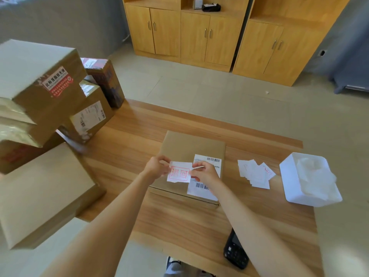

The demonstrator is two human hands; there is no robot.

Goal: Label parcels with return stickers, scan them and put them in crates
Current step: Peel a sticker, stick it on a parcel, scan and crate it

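I hold a return sticker (179, 172) between both hands above the near left part of a flat cardboard parcel (191, 148) lying in the middle of the wooden worktop (127, 136). My left hand (156, 166) has its grip closed on the sticker's left edge, fingers and thumb curled in a pinch at the upper left corner. My right hand (205, 172) pinches the right edge, and a thin white strip of paper juts up from between its fingers; I cannot tell whether that strip is backing or part of the sticker. The sticker is white with a red square frame and red characters facing me. Beneath my right hand the parcel carries a white shipping label (207, 188) with barcodes at its far and near ends. To the right of the parcel, apart from it, a loose pile of more return stickers (255, 173) lies on the wood, and beyond that stands a white plastic bin (289, 176) with crumpled white paper inside. A black handheld scanner (235, 252) lies at the near edge under my right forearm. At the left, brown cardboard boxes (40, 92) are stacked, several with labels and tape. Yellow wooden cabinets (209, 33) stand against the far wall.
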